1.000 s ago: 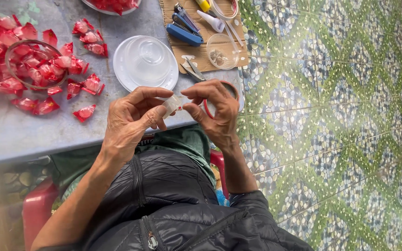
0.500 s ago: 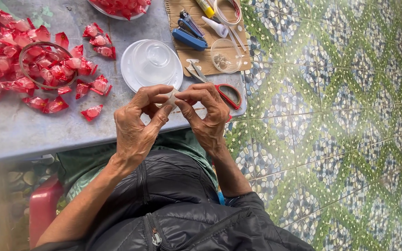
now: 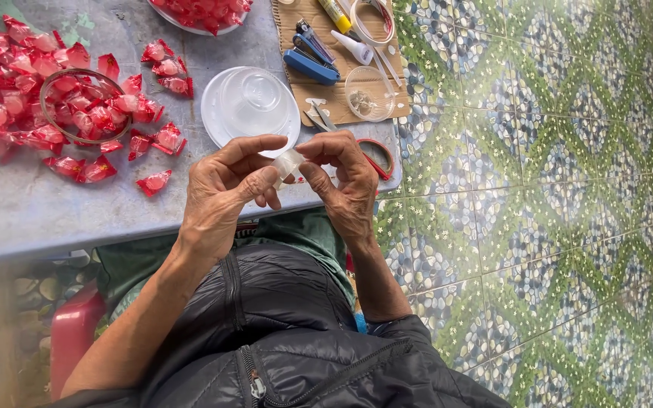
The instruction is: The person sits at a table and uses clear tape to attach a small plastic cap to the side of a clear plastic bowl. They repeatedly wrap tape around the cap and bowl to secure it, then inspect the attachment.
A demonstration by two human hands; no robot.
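Over the grey table (image 3: 54, 219), left hand (image 3: 221, 193) & right hand (image 3: 345, 181) both pinch a small clear wrapper (image 3: 289, 162), w/ red candies (image 3: 47, 106) nearby.

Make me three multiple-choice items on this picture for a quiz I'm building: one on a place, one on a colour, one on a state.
1. Where does the clear plastic lid lie?
A. on the tiled floor
B. on the grey table, beyond the hands
C. on the person's lap

2. What colour are the wrapped sweets?
A. red
B. blue
C. yellow

3. How is the small translucent piece held?
A. lying loose on the table
B. in one hand only
C. pinched between the left hand and the right hand

Answers: 1 B, it sits on the tabletop above the fingers; 2 A, the wrappers are shiny red; 3 C, fingertips of both hands meet on it.
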